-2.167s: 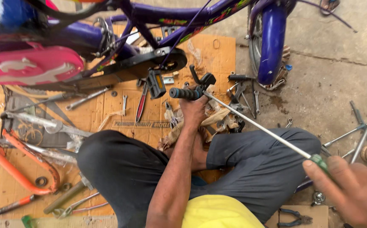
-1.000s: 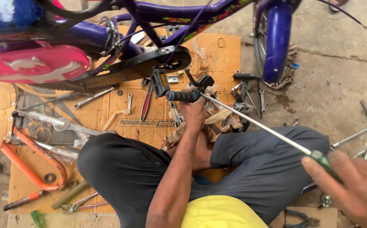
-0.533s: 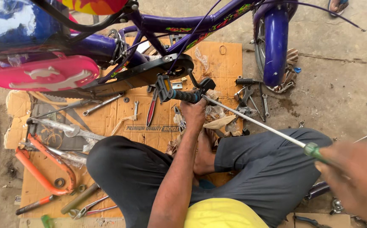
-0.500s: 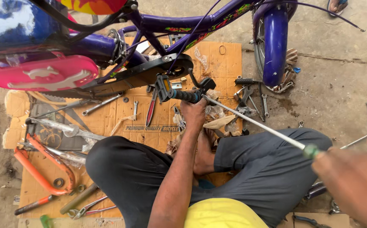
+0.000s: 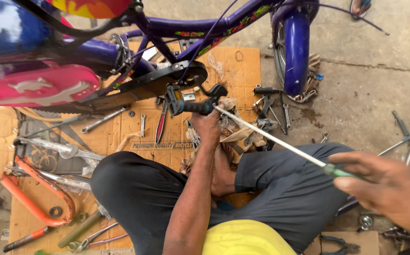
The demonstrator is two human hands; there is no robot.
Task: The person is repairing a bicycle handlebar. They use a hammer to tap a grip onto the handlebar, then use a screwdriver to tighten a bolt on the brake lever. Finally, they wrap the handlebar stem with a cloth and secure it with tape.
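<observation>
Left hand point(image 5: 208, 123): fingers clenched on black pedal crank point(image 5: 193, 105). Right hand point(image 5: 384, 186): fingers grasping long screwdriver point(image 5: 280, 141). Risk: the tip may slip toward the knuckles.

Head camera: single view, worn by the seated person, facing steeply down at close range; lap at 6 o'clock, cardboard point(image 5: 120, 137) centre, bicycle point(image 5: 176, 28) at 12 o'clock.
</observation>
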